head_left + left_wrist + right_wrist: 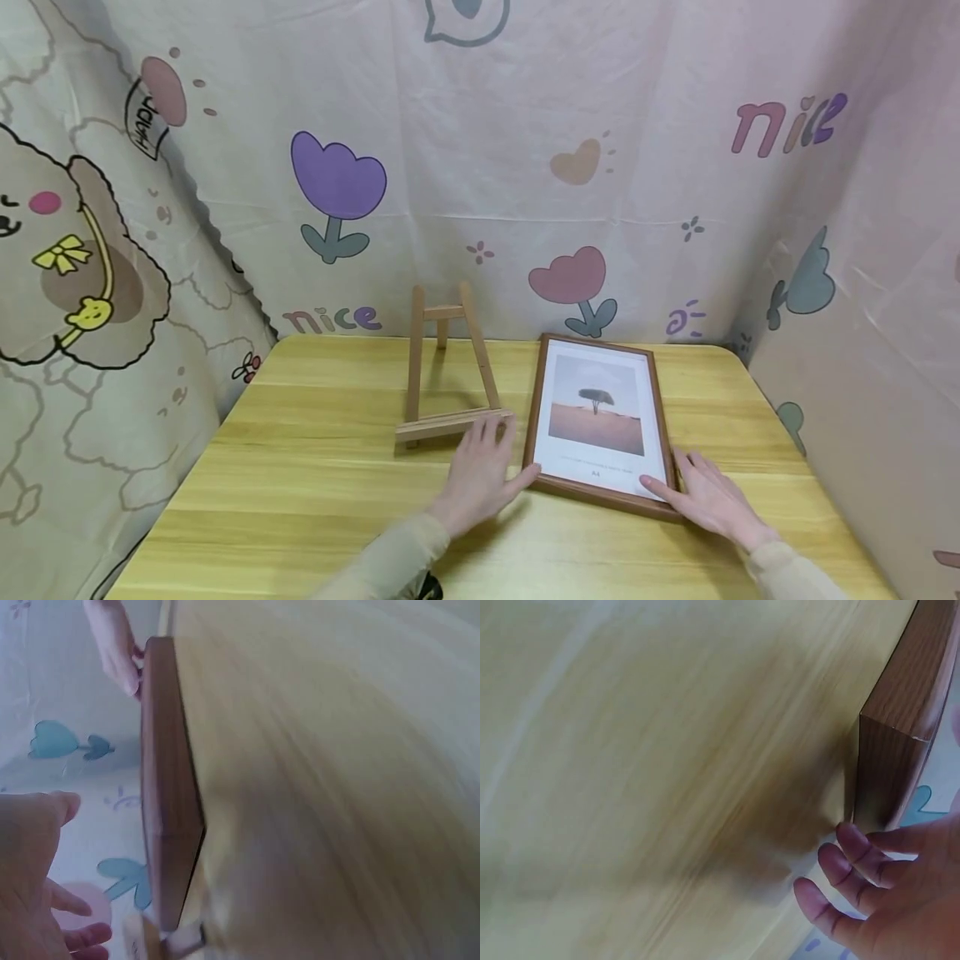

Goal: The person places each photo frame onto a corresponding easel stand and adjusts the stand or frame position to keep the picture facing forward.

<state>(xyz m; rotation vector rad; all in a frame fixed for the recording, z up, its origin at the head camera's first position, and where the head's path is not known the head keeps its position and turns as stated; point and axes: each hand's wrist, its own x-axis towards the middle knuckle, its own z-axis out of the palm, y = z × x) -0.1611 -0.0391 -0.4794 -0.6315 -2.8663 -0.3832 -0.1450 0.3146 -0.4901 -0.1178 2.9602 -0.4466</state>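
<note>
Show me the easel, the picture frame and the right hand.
Easel (452, 425): head view, front ledge.
Picture frame (599, 427): head view, middle of the print.
Right hand (710, 500): head view, back of the hand.

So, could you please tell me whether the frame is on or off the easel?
Off: in the head view, the frame lies face up on the table, right of the standing easel.

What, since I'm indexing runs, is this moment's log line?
framed picture: lying on table | easel: standing, left of picture | left hand: by picture's near-left corner | right hand: at picture's right edge
</note>
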